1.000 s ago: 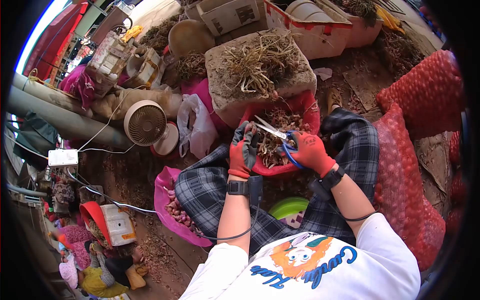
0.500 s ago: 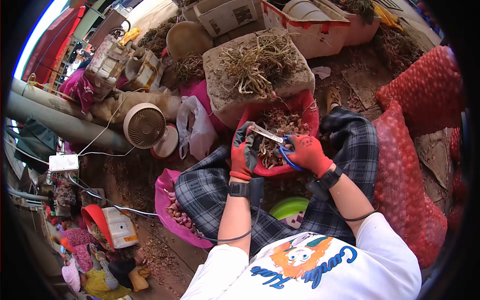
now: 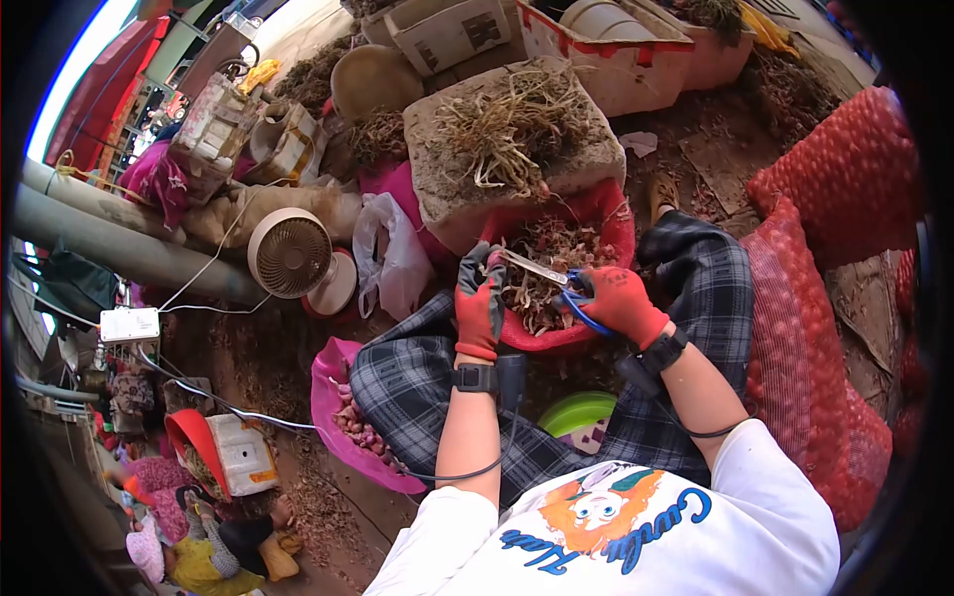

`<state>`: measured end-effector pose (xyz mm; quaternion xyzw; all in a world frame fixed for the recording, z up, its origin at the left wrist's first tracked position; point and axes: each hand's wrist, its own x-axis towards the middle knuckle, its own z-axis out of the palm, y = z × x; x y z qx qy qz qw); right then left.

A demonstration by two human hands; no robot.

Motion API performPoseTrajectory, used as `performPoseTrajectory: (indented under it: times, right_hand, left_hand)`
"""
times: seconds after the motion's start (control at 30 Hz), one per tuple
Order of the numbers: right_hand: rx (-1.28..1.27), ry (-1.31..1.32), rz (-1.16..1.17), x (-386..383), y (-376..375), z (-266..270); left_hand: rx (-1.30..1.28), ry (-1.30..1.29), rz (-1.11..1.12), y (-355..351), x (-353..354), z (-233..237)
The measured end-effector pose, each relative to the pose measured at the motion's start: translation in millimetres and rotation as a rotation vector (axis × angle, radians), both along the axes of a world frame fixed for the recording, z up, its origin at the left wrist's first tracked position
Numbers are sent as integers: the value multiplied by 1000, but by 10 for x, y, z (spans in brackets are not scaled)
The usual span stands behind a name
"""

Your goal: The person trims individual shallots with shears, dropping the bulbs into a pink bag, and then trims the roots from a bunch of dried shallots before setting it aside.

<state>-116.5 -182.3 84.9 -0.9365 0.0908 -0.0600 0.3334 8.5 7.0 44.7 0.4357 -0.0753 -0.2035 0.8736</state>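
Note:
My right hand, in a red-orange glove, is closed around the blue handles of scissors. Their blades point left, touching or nearly touching the fingertips of my left hand. That hand, in a red and grey glove, pinches a small pinkish shallot, mostly hidden by the fingers. Below both hands, a red bag-lined container holds dry stalk and skin trimmings. Beyond it, a dirty foam block carries a heap of dried shallot stalks.
A pink bag of shallots lies by my left knee, a green basin between my legs. Full red mesh sacks stand at right. A fan, a plastic bag and a cable are at left. Another person sits lower left.
Both hands stay almost in place over the container. The scissors and the left fingers have shifted only slightly; the person at lower left has moved an arm a little.

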Motion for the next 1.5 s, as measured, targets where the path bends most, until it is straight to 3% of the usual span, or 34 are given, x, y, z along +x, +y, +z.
performPoseTrajectory:
  times: [0.1, 0.2, 0.3, 0.43, 0.63, 0.83, 0.93, 1.1, 1.13, 1.3, 1.4, 1.5]
  right_hand:
    - [-185, 7, 13, 40, -64, -158]
    - [-157, 225, -19, 41, -94, 45]
    - [0, 113, -5, 13, -117, 66]
    - [-64, 1, -6, -27, -58, 20]
    - [-76, 46, 17, -11, -67, 63]
    - [-186, 31, 11, 30, -75, -218]
    - [-66, 32, -20, 27, -33, -299]
    - [72, 32, -6, 24, 13, -108]
    - [1, 23, 14, 27, 26, -117]
    - [-186, -20, 11, 14, 29, -59]
    - [-56, 148, 30, 40, -49, 49]
    - [-104, 141, 4, 21, -114, 94]
  left_hand:
    - [105, -91, 15, -43, -39, 60]
    - [182, -148, 12, -41, -11, 2]
    - [184, -149, 4, 4, 34, -95]
    - [141, -165, 45, -33, 31, -104]
    - [438, -313, 123, -61, -30, 120]
    - [318, -291, 88, -42, -2, 84]
    - [71, 131, 10, -84, -75, 193]
    - [-208, 340, -47, 32, -12, 91]
    - [-242, 381, -30, 40, -15, 98]
    - [-198, 304, -72, 56, 28, 15]
    - [-168, 275, -116, 48, -1, 81]
    - [-167, 268, -107, 39, 6, 84]
